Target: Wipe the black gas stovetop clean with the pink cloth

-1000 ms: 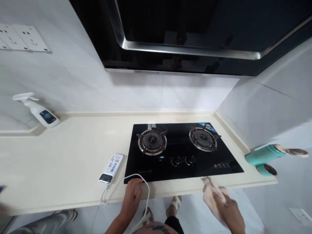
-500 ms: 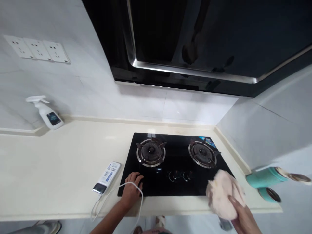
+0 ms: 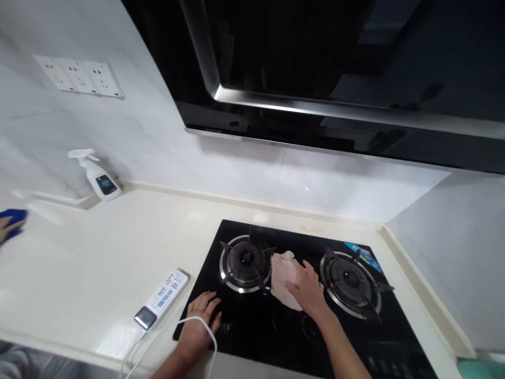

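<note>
My right hand (image 3: 308, 288) presses a pale pink cloth (image 3: 283, 276) flat onto the black glass hob (image 3: 276, 337), between the left burner (image 3: 245, 262) and the right burner (image 3: 350, 280). Its fingers lie over the cloth. At the hob's front left corner rests my left hand (image 3: 199, 326), fingers spread and flat on the glass, holding nothing. A white cable (image 3: 205, 337) loops over that hand's wrist.
A white device with a small screen (image 3: 161, 298) lies on the cream counter (image 3: 79, 263) left of the hob. A spray bottle (image 3: 97, 175) stands by the wall. Another person's hand with a blue cloth (image 3: 11, 218) shows at the far left. The black hood (image 3: 315, 68) hangs overhead.
My right hand has carried the cloth from the counter's front right edge onto the hob between the burners. The left hand stayed at the hob's front left corner. The view shifted right.
</note>
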`<action>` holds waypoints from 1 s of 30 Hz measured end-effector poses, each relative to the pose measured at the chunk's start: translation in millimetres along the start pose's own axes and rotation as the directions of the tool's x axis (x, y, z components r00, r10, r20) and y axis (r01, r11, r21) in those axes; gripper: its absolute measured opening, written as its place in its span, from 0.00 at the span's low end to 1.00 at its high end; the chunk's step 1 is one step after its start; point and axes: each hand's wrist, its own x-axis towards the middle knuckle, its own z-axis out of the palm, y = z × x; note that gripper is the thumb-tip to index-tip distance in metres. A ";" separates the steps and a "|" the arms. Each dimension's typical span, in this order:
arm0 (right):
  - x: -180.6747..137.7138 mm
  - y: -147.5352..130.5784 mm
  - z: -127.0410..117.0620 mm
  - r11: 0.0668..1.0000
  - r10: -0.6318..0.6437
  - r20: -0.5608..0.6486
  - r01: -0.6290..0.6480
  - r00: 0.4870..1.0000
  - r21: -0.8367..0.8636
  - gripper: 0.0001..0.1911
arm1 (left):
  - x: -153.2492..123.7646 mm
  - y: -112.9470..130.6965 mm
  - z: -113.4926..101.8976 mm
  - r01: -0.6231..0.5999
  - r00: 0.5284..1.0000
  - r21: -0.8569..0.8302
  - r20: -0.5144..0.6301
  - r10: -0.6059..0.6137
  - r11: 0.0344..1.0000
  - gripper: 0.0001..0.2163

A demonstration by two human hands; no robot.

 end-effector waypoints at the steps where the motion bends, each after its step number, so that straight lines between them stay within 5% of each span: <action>1: 5.1 -2.0 6.7 0.999 -0.037 0.055 0.039 0.998 -0.037 0.36 | -0.1 1.0 -1.5 0.004 1.000 0.002 0.001 -0.004 1.000 0.14; 7: 53.7 3.4 6.3 0.962 -0.115 0.265 0.174 0.957 -0.210 0.26 | 0.9 5.9 -6.4 -0.034 0.999 0.046 -0.036 0.035 0.998 0.13; 15: 159.7 -9.6 -3.3 0.923 -0.174 0.259 0.249 0.950 -0.293 0.22 | 0.3 12.0 -10.9 -0.034 0.999 0.105 -0.033 0.038 0.994 0.14; 21: 224.2 -79.9 5.3 0.863 -0.394 0.314 0.465 0.864 -0.198 0.21 | -10.8 9.3 -5.0 -0.047 0.999 0.124 -0.001 0.048 0.991 0.17; 30: 296.1 -215.0 43.3 0.711 -0.661 0.376 0.703 0.650 0.035 0.21 | -30.5 -13.3 14.4 -0.164 0.986 0.208 -0.005 0.169 0.964 0.18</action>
